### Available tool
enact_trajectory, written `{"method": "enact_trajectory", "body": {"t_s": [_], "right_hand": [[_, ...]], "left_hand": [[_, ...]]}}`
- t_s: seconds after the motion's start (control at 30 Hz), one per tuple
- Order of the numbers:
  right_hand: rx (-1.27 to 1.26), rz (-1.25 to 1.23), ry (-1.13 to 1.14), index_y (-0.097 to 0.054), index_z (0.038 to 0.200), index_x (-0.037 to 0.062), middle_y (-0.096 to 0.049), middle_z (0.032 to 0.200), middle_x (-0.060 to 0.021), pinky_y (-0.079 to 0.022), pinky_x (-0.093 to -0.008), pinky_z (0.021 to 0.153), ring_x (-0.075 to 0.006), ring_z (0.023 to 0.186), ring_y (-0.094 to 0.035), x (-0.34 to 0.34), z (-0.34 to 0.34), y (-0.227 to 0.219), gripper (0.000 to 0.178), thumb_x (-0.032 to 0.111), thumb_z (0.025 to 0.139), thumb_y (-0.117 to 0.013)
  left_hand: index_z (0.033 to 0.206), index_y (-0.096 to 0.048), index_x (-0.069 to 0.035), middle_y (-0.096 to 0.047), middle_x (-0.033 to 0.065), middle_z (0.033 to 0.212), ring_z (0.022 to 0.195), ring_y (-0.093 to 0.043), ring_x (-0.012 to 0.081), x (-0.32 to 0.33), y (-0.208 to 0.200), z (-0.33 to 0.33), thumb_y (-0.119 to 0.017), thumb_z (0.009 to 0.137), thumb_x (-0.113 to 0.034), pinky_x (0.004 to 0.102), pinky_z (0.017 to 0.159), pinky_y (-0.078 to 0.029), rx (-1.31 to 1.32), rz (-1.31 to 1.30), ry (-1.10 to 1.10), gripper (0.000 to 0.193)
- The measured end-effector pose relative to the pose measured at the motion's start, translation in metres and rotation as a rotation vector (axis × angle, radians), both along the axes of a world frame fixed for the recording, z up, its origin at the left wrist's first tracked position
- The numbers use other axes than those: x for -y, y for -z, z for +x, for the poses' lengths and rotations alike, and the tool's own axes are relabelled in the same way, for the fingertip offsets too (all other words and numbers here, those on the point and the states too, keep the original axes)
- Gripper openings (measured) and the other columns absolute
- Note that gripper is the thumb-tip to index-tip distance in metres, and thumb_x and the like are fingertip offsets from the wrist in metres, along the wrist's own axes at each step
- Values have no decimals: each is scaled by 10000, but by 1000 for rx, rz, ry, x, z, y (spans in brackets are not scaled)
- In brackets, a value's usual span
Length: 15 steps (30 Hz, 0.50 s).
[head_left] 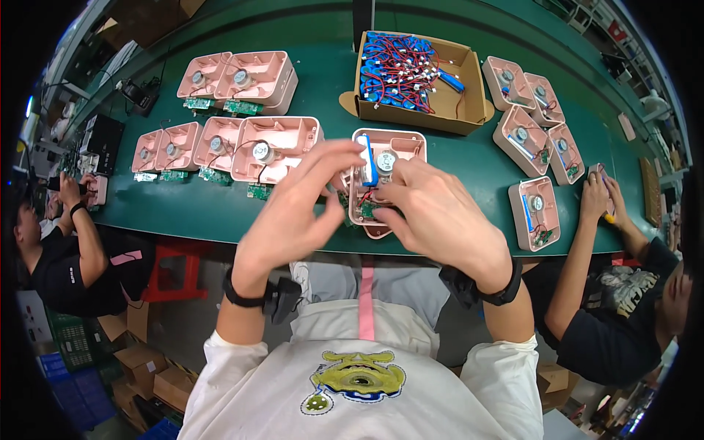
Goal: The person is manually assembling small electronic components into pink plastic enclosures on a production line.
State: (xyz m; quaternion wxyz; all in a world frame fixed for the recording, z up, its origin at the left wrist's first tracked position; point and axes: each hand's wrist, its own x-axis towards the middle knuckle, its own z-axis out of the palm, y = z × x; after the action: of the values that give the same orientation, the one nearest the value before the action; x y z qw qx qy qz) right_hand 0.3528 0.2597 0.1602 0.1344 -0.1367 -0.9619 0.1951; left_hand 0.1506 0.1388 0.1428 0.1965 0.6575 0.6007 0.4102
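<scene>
In front of me a pink plastic housing [409,141] lies with its inside up, at the table's near edge. It holds a round silver speaker [386,161], a blue battery with a white face [369,160], and a small green circuit board [366,210]. My left hand [297,202] is open, its fingertips beside the battery's left side and its thumb apart. My right hand [444,213] reaches over the housing's right side, fingers curled near the battery's red wires [372,194]. What those fingers pinch is hidden. Part of another pink housing [378,233] shows underneath.
A cardboard box [433,119] of blue batteries with red-and-black leads stands beyond the housing. Several pink housings with speakers and hanging boards [275,136] are at left. Others with batteries [522,143] stand at right. Co-workers sit on both sides, one's hands [601,194] at the right.
</scene>
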Motion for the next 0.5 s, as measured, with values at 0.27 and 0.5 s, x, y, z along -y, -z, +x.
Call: {"method": "enact_trajectory", "body": {"t_s": [0.27, 0.5], "right_hand": [[383, 35, 28, -787, 857, 23, -717, 768, -158, -558, -480, 711, -365, 769, -719, -11, -21, -4, 211, 225, 812, -825], [346, 67, -147, -756, 787, 24, -702, 703, -174, -554, -465, 679, -376, 738, -719, -19, -28, -8, 225, 246, 799, -796]], "left_hand": [[1257, -648, -49, -633, 120, 1288, 1036, -680, 358, -38, -16, -5, -667, 865, 43, 466, 864, -538, -283, -166, 227, 403], [1227, -633, -24, -623, 141, 1240, 1009, -673, 385, -40, -17, -11, -666, 860, 35, 473, 835, -547, -254, -173, 276, 373]]}}
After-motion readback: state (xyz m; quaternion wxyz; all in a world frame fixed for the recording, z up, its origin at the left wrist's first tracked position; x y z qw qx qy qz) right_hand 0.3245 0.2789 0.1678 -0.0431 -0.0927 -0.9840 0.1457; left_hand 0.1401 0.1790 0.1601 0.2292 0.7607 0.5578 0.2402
